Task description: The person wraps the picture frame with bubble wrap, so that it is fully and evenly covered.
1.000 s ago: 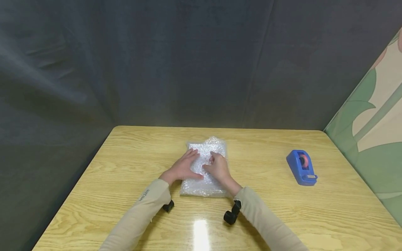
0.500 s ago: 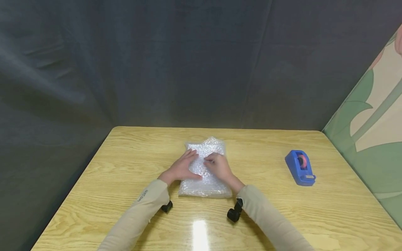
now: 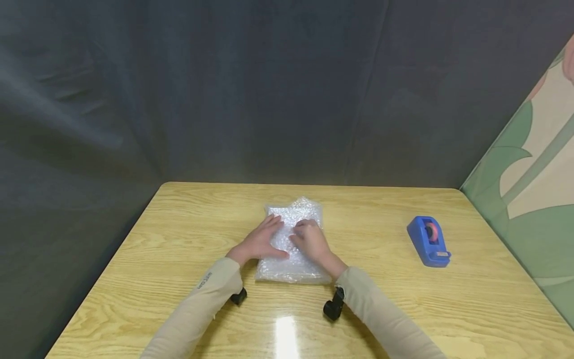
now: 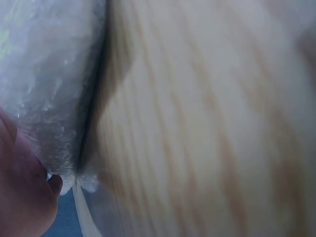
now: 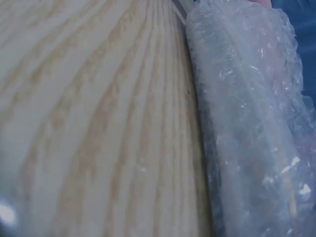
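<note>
A flat package in clear bubble wrap (image 3: 291, 269) lies on the wooden table below both hands. My left hand (image 3: 259, 243) rests on its left side with the fingers spread and the thumb out across the wrap. On the right part of the package is my right hand (image 3: 312, 243), fingers bent and fingertips close to the wrap's middle; I cannot tell whether they pinch anything. The left wrist view shows part of the hand (image 4: 24, 187) beside the bubble-wrapped side (image 4: 54, 74). In the right wrist view the wrapped edge (image 5: 242, 128) runs along the table, with the fingers mostly hidden.
A blue tape dispenser (image 3: 429, 242) with a pink roll stands at the right of the table (image 3: 179, 219). A dark curtain (image 3: 269, 89) hangs behind the table, and a patterned wall (image 3: 529, 199) is at the right.
My right hand's fingertips shift over the wrap, drawing in toward the thumb and then parting slightly. My left hand stays in place on the package.
</note>
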Available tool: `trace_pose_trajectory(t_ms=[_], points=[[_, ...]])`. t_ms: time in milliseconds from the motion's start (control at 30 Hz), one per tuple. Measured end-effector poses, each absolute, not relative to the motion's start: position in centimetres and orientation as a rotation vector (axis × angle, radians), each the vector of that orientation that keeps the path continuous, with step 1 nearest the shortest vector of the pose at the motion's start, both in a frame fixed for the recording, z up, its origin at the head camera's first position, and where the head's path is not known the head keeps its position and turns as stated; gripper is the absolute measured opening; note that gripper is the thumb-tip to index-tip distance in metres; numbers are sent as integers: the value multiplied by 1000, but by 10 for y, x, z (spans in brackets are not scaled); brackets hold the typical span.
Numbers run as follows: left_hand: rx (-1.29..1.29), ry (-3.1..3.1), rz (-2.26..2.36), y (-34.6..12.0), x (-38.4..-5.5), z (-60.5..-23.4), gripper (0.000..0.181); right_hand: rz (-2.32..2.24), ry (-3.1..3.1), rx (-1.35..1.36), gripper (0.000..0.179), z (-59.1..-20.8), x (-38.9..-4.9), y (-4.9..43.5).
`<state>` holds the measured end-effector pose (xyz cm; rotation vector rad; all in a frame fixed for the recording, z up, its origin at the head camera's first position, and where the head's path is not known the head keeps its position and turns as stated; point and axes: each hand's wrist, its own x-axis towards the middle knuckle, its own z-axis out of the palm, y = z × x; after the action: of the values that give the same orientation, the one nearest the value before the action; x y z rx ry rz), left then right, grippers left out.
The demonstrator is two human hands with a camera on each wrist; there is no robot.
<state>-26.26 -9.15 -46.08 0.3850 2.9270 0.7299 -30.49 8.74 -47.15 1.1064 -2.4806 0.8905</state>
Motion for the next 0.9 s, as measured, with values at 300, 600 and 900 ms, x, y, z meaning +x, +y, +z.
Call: trace_pose_trajectory(t_ms=[300,600,900], points=[[384,2919,731,-92,-260,-458,95,892,-2589,1057,28,-468,-303,85],[408,2904,722,-89,-263,-458,97,995,-2665,1116,56,-475,-308,97],[402,2919,697,-91,-263,-457,96,1272,-2609,1129,67,-461,-287,137]])
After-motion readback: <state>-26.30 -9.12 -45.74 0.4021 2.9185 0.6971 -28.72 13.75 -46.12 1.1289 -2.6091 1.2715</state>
